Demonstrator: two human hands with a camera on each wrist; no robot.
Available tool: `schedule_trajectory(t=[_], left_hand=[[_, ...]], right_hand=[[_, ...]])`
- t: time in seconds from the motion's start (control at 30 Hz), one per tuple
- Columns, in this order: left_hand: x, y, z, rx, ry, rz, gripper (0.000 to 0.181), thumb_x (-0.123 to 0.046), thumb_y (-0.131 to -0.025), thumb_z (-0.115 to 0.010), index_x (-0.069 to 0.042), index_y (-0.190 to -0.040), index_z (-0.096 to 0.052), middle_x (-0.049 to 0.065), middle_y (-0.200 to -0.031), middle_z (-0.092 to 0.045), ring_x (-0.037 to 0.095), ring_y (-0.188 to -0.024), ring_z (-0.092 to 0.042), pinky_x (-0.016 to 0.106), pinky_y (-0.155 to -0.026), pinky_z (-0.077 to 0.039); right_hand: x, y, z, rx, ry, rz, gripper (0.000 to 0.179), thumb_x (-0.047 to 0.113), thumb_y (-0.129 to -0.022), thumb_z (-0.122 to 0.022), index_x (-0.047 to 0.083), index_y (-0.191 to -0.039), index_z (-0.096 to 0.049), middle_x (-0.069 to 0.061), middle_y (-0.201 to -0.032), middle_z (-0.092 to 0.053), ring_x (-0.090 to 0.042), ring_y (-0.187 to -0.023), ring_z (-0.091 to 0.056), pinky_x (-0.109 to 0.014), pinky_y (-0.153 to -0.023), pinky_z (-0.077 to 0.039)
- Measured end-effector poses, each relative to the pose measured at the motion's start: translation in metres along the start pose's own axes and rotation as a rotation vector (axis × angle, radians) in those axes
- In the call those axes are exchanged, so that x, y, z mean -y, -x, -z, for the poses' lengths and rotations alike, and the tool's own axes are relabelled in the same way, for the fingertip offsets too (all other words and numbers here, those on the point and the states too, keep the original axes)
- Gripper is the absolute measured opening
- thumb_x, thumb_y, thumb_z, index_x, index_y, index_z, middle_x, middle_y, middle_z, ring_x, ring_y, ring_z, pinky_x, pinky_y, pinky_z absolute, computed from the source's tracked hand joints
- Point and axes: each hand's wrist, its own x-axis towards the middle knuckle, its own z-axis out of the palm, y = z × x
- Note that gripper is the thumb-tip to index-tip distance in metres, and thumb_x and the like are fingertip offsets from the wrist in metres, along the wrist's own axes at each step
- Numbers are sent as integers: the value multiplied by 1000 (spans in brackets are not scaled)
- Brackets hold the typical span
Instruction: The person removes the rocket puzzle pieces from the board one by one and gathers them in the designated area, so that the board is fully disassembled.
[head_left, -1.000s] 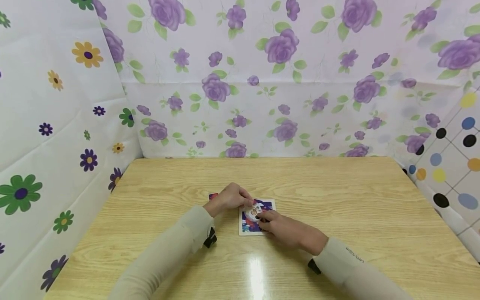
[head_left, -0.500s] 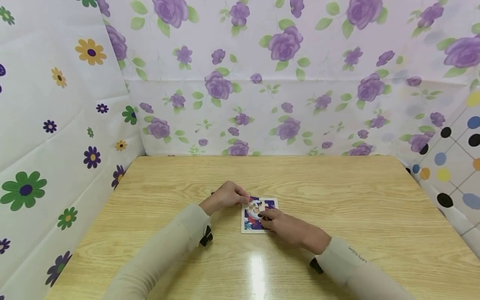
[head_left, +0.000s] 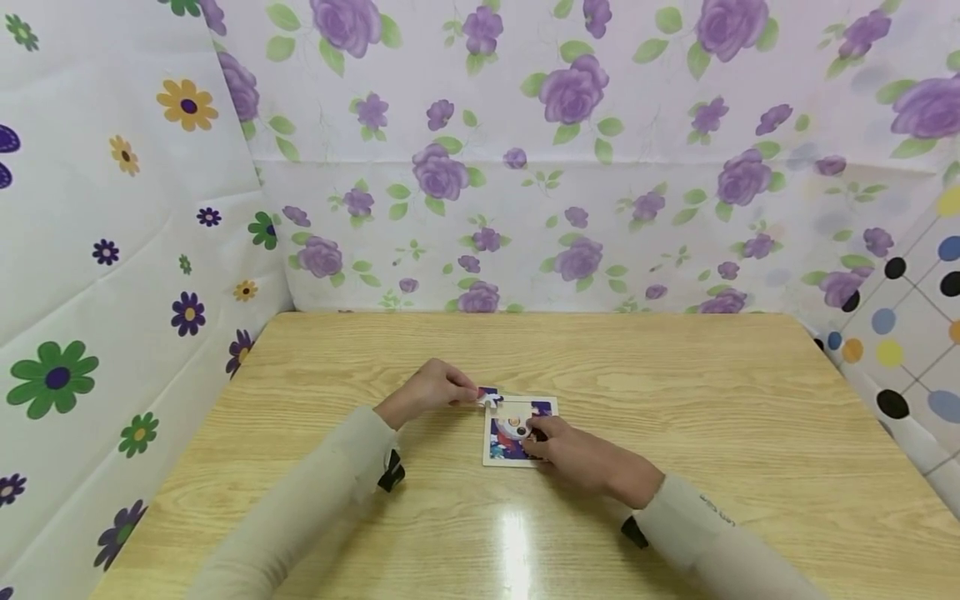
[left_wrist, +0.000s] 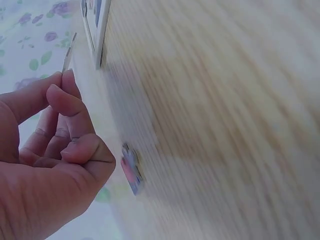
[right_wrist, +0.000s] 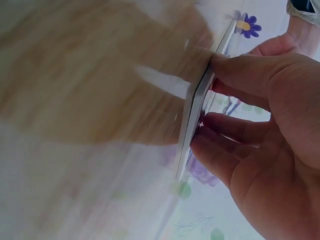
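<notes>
My left hand (head_left: 433, 390) pinches a small jigsaw piece (head_left: 489, 397) between thumb and fingertips, just off the upper left corner of a square puzzle board (head_left: 487, 450). Edge-on, the same piece (left_wrist: 68, 54) shows as a thin sliver in the left wrist view. The board has a white frame and a purple cartoon picture, with a pale bare area along its top. At the board's right side, my right hand (head_left: 585, 460) holds it with thumb and bent fingers; the right wrist view shows them at the board's edge (right_wrist: 186, 137).
Another loose jigsaw piece (left_wrist: 131, 171) lies on the wooden table (head_left: 675, 375) beneath the left hand. Flowered cloth (head_left: 517, 233) hangs behind the table, with more patterned cloth at both sides.
My left hand has moved left, away from the board, with the piece pinched in its fingers, baring the board's top. The right hand stays on the board.
</notes>
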Motion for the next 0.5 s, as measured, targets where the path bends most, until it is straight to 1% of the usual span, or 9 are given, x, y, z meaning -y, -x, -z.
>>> schedule_trajectory(t=[0.2,0.3,0.5], left_hand=[[7,6,8,-18,-1,13,14,-12,-95,-70,-3,-102,-77,4,-98,-72,19,-85,-64,36,-80,-54],[10,8,13,-13,17,11,14,-12,-96,-68,-3,-104,-77,5,-101,-72,22,-89,-66,38,-83,-54],[18,10,22,-18,53,23,15,-11,-97,-67,-2,-106,-76,7,-106,-72,24,-92,-67,39,-84,-54]], right_hand=[[0,2,-1,8,-20,-23,35,13,-103,-57,6,-138,-60,-26,-150,-39,-41,-137,-39,-49,-103,-43],[0,2,0,9,-26,-26,36,12,-103,-57,6,-138,-59,-27,-151,-38,-42,-138,-38,-49,-104,-42],[-1,1,0,1,11,-9,35,13,-103,-58,5,-137,-60,-27,-149,-40,-41,-136,-41,-48,-104,-43]])
